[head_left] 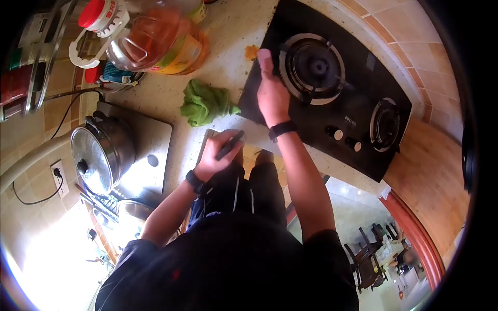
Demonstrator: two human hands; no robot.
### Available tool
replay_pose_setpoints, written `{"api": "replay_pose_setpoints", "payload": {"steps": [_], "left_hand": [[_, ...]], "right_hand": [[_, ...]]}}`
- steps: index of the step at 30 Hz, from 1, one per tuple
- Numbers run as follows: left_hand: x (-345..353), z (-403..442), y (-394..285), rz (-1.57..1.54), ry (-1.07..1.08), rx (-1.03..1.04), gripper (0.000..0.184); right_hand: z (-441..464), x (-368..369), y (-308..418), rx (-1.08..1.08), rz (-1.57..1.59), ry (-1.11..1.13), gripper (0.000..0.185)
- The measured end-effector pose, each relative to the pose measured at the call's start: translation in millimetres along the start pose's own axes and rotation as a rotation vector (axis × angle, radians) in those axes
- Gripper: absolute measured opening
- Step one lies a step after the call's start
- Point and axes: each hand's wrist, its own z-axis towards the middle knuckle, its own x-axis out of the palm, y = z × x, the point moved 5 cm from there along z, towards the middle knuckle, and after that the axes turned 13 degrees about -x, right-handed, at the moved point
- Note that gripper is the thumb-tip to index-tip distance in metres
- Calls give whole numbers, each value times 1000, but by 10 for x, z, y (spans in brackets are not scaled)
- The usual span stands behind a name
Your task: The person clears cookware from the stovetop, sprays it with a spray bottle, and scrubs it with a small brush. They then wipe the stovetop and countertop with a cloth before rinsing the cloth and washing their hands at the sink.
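My left hand (220, 152) is closed around a slim black object (230, 144) whose kind I cannot make out, near the counter's front edge. My right hand (274, 98) is over the left part of the black gas stove (311, 116), beside the large burner (319, 66). A pinkish tip (265, 56) shows at the far end of that hand; whether it is a digit or a small held item is unclear. The other right fingers are hidden beneath the hand. A crumpled green cloth (203, 103) lies on the counter between my hands and a large oil bottle.
The oil bottle (161, 44) with a red cap stands at the back. At left, a lidded steel pot (101, 150) sits by a grey flat plate (155, 135). An orange stain (251, 52) marks the counter. A wooden board (425, 176) is at right.
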Motion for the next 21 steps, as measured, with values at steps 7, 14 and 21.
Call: {"api": "replay_pose_setpoints", "payload": {"steps": [7,14,21], "left_hand": [[6,45,89,-50,26,-14,26],[98,143,-19,59,75,-105,27],[264,251,-57,91,92,33,25]], "right_hand": [[-1400,-258,-85,152,13,95,72],[-1279,-124,565,149,261,23,44],[-2146,-440,-277,704,114,80,47]]}}
